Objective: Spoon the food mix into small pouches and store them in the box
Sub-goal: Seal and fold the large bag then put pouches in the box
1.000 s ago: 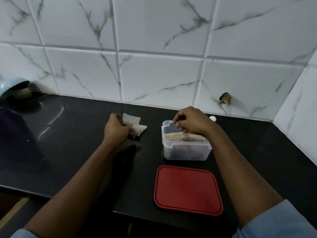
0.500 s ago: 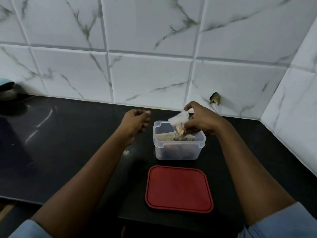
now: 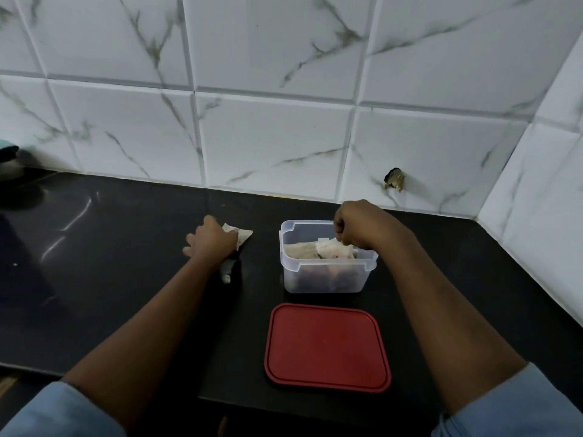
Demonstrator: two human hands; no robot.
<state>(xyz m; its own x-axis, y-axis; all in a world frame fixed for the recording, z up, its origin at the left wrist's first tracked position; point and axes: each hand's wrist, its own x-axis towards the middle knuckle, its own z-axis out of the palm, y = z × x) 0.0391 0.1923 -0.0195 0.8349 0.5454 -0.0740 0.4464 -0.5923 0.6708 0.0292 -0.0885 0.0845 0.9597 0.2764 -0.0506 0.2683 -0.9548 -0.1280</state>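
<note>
A clear plastic box (image 3: 328, 280) stands on the black counter and holds several white filled pouches (image 3: 303, 249). My right hand (image 3: 359, 227) hangs over the box's far right corner, its fingers pinched on the top edge of a pouch (image 3: 329, 247) that sits inside the box. Left of the box, my left hand (image 3: 211, 242) lies on another white pouch (image 3: 243, 236) on the counter and covers most of it. The box's red lid (image 3: 326, 345) lies flat in front of the box, nearer to me.
A small pale scrap (image 3: 226, 275) lies by my left forearm. A light blue object (image 3: 8, 152) sits at the far left edge. Tiled walls close the back and right, with a broken spot (image 3: 394, 179). The counter's front edge (image 3: 31, 369) runs at lower left.
My right hand has lowered the pouch from above the box into it. My left hand has moved from beside the box down to the left, onto another pouch on the counter.
</note>
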